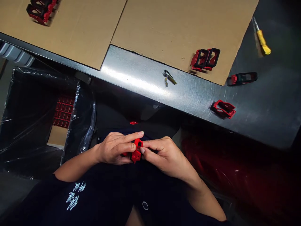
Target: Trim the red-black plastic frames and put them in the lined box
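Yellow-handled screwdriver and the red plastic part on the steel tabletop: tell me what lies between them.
Head view: a black-and-red plastic part lies between the yellow-handled screwdriver and the red plastic part, on the steel tabletop.

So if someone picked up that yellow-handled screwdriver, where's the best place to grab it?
Take the screwdriver by its yellow handle, coming from above on the person's side. It lies flat on the steel table, and the fat handle end sits nearest them, with the thin shaft pointing away.

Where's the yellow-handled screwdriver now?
The yellow-handled screwdriver lies upper right in the head view, on the steel tabletop, beside the edge of the cardboard sheet, above a black-and-red plastic part.
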Available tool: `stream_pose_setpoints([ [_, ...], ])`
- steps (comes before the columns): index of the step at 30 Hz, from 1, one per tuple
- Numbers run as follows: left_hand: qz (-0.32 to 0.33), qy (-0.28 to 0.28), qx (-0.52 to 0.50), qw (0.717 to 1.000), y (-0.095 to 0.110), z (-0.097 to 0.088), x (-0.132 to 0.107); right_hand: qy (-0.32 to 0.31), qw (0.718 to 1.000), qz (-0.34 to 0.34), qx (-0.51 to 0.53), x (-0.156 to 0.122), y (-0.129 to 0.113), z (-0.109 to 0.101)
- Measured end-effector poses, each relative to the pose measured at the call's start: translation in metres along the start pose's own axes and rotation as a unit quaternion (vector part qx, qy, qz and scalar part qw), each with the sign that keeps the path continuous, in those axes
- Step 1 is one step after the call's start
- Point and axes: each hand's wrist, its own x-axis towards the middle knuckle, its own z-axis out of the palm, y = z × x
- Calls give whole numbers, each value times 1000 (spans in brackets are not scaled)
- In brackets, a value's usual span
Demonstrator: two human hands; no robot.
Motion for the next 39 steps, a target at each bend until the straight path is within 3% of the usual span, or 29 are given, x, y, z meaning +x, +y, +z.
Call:
stream_pose_setpoints([
  [5,-6,7,3,1000,0,0,0,44,999,12,-19,3,1,8],
  [13,-9,1,-26,1000,-1,1,-5,-42,999,-23,-25,-3,2,-7],
  [19,-9,3,-18,1000,1,-1,-2,7,999,-7,-33,-1,-2,-1],
  [26,-11,-5,-31,999,0,0,-3,-43,998,-32,-35,-5,1,-6],
  [32,-6,-12,-21,1000,0,-1,-2,-12,999,-15,-48,-5,0,-4],
  [36,-20,1,-57,998,-2,1,-7,-48,998,-31,9,-5,5,-9],
  [39,-50,22,-113,992,-4,5,-11,-26,996,-6,82,-4,10,-9],
])
